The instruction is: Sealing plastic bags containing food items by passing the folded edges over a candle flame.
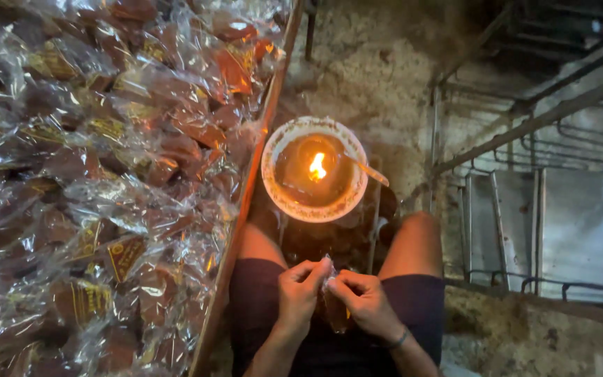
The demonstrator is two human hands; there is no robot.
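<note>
Both hands' fingers (pixel 313 269) pinch a clear packet (pixel 334 297) — burning bowl lamp (pixel 314 169) ahead, wrapped sweets (pixel 99 181) heaped leftward.

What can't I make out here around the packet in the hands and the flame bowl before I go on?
Head view only:
- Packet: mostly covered by the left hand and right hand; contents and whether its top is sealed cannot be told.
- Bowl with flame: glare hides what burns; the support below is in shadow.
- Pile of wrapped packets: cut off by the left and top edges, labels blurred.
- Forearms: cut off by the bottom edge.
</note>
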